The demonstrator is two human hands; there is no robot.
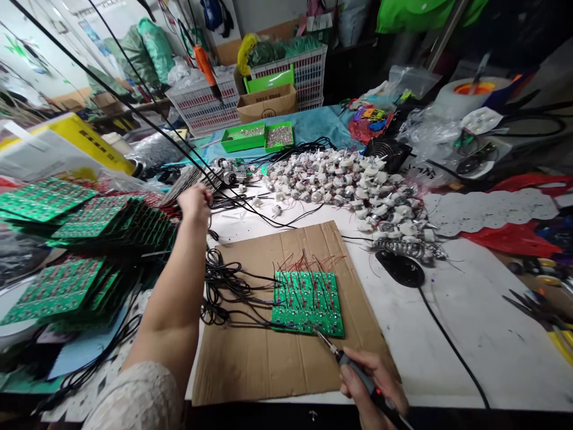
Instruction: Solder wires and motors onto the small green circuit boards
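Observation:
My right hand (387,382) grips a soldering iron (344,359) with a small red light on its handle. Its tip reaches the lower edge of a green circuit board panel (307,304). Thin red and black wires stand up from the panel, and black cables (224,280) run off its left side in coils. Stretched far forward, my left hand (196,203) is closed beside a bundle of grey-black cable ends (188,182). What its fingers hold, if anything, is hidden. Under the panel lies a flat piece of cardboard (250,370).
Stacks of green circuit boards (89,221) stand at the left. A heap of small white motors (331,179) spreads behind the cardboard. Green trays of small metal parts (244,137) sit further back. At the right are a black oval object (400,269) with a cable and some pliers (532,307).

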